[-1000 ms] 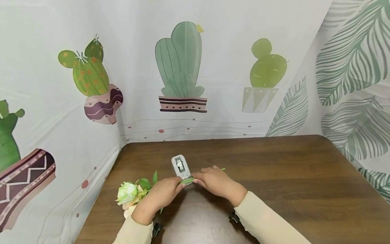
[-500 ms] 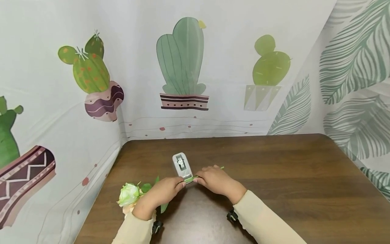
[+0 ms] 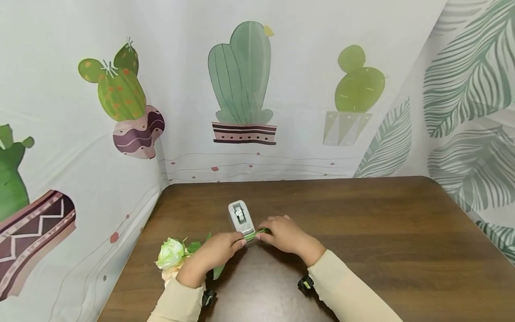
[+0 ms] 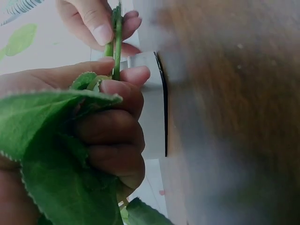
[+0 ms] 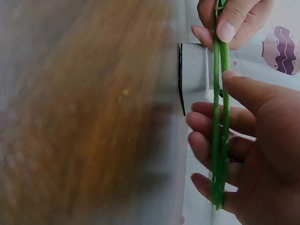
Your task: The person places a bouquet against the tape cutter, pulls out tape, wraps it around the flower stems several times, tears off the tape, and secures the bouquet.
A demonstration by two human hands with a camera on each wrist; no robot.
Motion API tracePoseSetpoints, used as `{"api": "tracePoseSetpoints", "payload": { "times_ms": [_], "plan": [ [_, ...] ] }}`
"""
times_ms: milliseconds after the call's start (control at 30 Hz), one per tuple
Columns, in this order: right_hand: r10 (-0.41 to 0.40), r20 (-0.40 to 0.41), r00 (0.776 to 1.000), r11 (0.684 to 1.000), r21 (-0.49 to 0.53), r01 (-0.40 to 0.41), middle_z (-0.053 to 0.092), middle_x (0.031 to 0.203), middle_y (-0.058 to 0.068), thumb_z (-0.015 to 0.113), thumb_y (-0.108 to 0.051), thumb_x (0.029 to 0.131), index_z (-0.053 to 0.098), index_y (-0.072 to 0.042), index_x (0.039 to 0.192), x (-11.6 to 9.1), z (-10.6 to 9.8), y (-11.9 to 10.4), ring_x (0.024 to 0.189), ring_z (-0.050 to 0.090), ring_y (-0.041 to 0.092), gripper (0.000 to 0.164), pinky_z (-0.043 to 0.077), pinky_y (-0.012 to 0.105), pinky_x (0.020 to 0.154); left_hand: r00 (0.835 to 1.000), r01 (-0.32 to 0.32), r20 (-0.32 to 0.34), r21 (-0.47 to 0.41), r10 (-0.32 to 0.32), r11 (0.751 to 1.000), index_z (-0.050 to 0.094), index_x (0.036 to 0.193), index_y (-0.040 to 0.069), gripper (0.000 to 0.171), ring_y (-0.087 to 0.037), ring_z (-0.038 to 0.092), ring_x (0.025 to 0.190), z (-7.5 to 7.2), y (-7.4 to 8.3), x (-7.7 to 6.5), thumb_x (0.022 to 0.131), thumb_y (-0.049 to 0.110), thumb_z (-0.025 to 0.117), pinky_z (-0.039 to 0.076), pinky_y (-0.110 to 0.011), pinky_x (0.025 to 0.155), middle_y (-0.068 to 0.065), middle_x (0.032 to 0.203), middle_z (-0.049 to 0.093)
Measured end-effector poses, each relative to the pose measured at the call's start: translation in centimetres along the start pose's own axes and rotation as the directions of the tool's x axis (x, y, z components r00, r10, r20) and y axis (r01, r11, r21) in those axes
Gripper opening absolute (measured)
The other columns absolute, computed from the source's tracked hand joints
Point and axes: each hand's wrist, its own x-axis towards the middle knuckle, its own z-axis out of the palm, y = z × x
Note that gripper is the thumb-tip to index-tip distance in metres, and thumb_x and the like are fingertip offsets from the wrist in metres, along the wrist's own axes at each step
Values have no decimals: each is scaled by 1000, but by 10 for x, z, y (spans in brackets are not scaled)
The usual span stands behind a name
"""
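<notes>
My left hand (image 3: 215,253) grips the green flower stems (image 5: 216,112), its fingers curled tightly round them in the left wrist view. Past that forearm lies the bouquet, a pale green-white rose (image 3: 170,253) with peach blooms partly hidden under the arm. Large green leaves (image 4: 56,154) cover part of the left palm. To the right, my right hand (image 3: 286,235) has its thumb on the stems and its fingers loosely curled behind them. The stem ends reach down along the right palm. Right behind the stems stands a white tape dispenser (image 3: 246,227), close to both hands.
The brown wooden table (image 3: 382,232) stretches away to the right. A white cloth backdrop (image 3: 297,80) printed with cacti and leaves hangs behind it and along its left side. Black straps (image 3: 306,285) sit at the wrists.
The stem tip that stuck out beyond my right hand no longer shows there. My right fingers have shifted slightly on the stems. The left hand keeps its grip, and the view has tilted a little.
</notes>
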Motion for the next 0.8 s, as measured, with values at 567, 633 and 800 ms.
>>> {"api": "tracePoseSetpoints", "payload": {
  "times_ms": [567,633,800],
  "plan": [
    [26,-165,986,988,155,0,65,100,2,63,-17,99,74,-7,112,14,4,-24,92,62,15,19,53,33,84,1000,6,-3,-1,-6,1000,61,85,12,21,-16,53,72,-2,3,0,104,17,55,46,-37,68,2,75,57],
    [29,-174,984,989,148,-3,65,99,3,63,-15,98,75,-8,109,16,6,-25,91,62,15,18,53,33,84,1000,8,-1,4,-8,1000,61,85,11,21,-16,53,73,-1,2,1,104,17,55,46,-38,69,2,74,57],
    [38,-197,980,991,132,-12,67,99,3,63,-13,98,76,-9,105,19,9,-26,91,62,17,16,53,35,83,1000,11,-7,19,-11,1000,60,83,12,23,-16,53,71,1,1,1,104,18,54,46,-37,68,2,72,55]
  ]
}}
